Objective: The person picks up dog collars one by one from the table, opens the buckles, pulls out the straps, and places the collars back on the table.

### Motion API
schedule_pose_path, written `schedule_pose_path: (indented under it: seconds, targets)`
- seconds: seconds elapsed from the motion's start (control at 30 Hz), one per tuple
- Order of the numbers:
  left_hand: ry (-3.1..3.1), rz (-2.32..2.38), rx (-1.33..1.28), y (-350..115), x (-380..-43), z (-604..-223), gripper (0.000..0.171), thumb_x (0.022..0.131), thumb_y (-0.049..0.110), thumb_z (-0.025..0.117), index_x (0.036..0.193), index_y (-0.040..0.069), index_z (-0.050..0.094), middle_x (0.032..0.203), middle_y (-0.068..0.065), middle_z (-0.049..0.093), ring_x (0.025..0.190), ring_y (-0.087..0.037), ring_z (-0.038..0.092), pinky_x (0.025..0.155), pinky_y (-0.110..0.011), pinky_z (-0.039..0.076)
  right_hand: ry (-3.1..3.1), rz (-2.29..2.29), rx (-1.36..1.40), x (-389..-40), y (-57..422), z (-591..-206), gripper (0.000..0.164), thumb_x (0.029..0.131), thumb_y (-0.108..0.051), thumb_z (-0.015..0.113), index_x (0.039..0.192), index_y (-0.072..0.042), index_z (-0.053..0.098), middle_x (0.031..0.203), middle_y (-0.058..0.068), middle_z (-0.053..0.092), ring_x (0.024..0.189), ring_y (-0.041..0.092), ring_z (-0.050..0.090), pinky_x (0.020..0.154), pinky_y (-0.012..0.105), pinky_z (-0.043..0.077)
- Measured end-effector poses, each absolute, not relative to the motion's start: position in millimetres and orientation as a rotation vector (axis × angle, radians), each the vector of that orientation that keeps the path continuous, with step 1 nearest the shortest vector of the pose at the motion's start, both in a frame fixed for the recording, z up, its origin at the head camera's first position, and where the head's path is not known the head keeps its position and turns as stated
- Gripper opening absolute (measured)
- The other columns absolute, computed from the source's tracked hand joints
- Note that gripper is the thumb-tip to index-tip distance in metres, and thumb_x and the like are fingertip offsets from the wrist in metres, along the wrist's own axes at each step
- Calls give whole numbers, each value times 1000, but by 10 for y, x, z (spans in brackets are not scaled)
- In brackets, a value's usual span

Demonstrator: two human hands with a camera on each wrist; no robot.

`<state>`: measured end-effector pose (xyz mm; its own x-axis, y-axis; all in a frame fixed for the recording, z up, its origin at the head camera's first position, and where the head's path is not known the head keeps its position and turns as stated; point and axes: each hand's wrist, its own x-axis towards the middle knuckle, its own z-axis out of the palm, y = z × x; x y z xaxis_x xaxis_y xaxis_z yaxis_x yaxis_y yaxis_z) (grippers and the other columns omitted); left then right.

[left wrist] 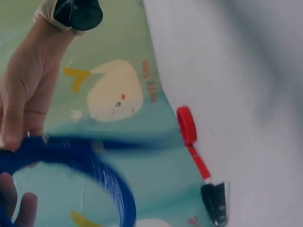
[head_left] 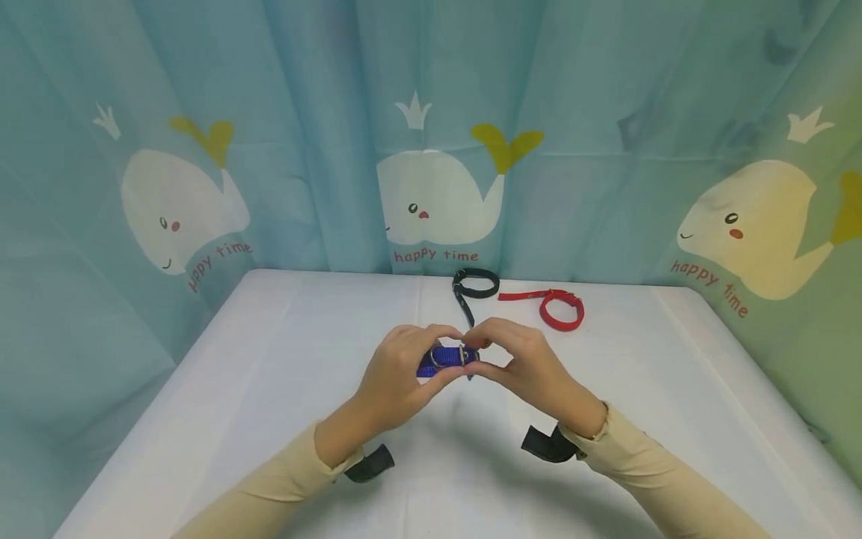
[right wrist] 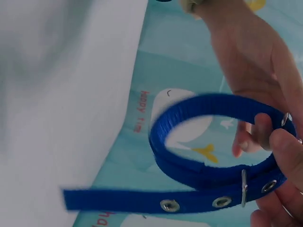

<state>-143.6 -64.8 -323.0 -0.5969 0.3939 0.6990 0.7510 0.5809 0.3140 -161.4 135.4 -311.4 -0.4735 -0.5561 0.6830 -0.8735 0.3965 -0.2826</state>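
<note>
A blue collar [head_left: 450, 356] with a metal buckle is held up between both hands, in front of the body and over the white table. My left hand [head_left: 397, 378] pinches its left part between fingers and thumb, beside the D-ring. On the other side my right hand [head_left: 532, 367] pinches the collar close to the buckle, thumb below and fingers above. The right wrist view shows the collar [right wrist: 177, 113] closed into a loop, its loose strap end with metal eyelets hanging out to the side. In the left wrist view the blue band [left wrist: 113, 184] is partly blurred.
At the back of the table [head_left: 303, 337] lie a black collar [head_left: 480, 292] and, to its right, a red collar [head_left: 562, 323], both looped with straight tails. A blue-green curtain [head_left: 316, 135] printed with whales hangs behind the table and along its sides.
</note>
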Motion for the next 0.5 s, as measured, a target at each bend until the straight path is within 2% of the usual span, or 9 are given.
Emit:
schedule_pose_path:
  seconds: [0.2,0.37,0.5]
  targets:
    - [-2169,-612,-975,-622,-1441,-3189,28,75,32,78,95,15,67,80,6,70,71,-8,60,86,-34,49,-2155,749,1163,-1559,1338,-3104,47,56,-9,88,92,-3,58,81,3,67,75,13,65,69,27,56]
    - [-2124,-514,-1039,-639,-1475,-3148,27,73,25,80,93,12,66,75,3,68,70,-11,58,84,-35,50,-2146,710,1157,-1546,1351,-3081,47,55,-7,89,89,-4,56,78,3,65,72,12,63,67,26,55]
    - [-2178,-672,-1078,-648,-1487,-3126,25,74,18,79,94,10,65,79,2,68,72,-10,57,79,-28,51,-2154,773,1170,-1564,1382,-3068,49,57,-5,88,90,-3,53,77,2,63,71,11,61,66,27,55]
